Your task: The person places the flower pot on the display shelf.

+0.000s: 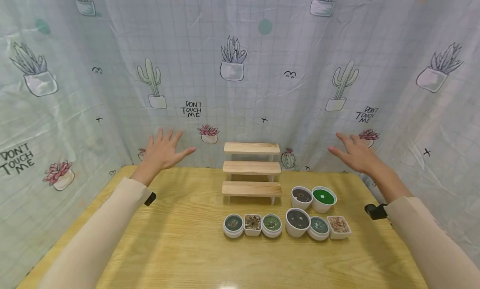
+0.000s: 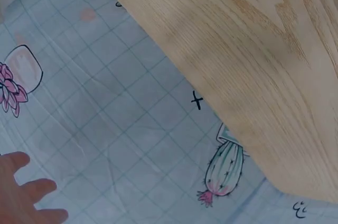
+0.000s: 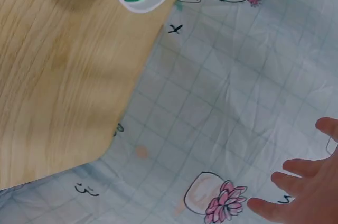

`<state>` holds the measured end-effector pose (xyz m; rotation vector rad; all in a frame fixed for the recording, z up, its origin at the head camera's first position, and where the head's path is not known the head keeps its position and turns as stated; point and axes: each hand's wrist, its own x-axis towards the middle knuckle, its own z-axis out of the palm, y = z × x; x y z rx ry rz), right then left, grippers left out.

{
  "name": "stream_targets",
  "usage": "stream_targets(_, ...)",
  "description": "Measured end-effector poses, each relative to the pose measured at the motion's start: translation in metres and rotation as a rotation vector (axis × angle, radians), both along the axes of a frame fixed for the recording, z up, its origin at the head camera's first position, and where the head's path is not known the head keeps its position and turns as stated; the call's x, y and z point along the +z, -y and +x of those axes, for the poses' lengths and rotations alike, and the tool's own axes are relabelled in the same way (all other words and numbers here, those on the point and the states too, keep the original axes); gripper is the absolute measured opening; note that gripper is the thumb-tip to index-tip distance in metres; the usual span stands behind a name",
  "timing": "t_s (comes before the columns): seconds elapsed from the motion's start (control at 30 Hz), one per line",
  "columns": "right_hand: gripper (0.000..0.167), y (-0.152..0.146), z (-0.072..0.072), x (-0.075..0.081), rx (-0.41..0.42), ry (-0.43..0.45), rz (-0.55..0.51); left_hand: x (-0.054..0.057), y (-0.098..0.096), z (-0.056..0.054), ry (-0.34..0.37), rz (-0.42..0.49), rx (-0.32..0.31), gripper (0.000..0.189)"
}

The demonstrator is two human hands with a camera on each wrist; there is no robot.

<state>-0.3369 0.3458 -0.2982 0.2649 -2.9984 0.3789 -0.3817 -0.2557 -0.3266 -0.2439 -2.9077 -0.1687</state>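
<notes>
My left hand (image 1: 165, 150) is held out over the table's back left corner, fingers spread, holding nothing. On the other side my right hand (image 1: 355, 154) reaches out over the back right corner, its fingers also spread and holding nothing. A three-step wooden stand (image 1: 251, 167) is between them at the back of the table. Several small white pots are in front of it and to its right; the one with a green top (image 1: 323, 197) is nearest my right hand. In the wrist views, fingertips of the left hand (image 2: 26, 197) and right hand (image 3: 306, 182) show against the curtain.
The wooden table (image 1: 180, 247) bears a front row of pots, including a square pot of pebbles (image 1: 339, 226) and a pot with dark filling (image 1: 298, 220). A curtain (image 1: 262, 93) printed with cacti hangs behind the table and along both sides.
</notes>
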Motion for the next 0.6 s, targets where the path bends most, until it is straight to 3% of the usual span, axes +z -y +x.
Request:
stream_targets(0.3,0.082,0.007,0.018,-0.002,0.06,-0.018,-0.008,0.003,-0.007,0.017,-0.018,-0.012,-0.008,0.104)
stream_targets(0.6,0.081,0.008,0.043,-0.013,0.121,-0.025,-0.075,-0.004,-0.015,0.039,-0.062,0.095,-0.03,0.1)
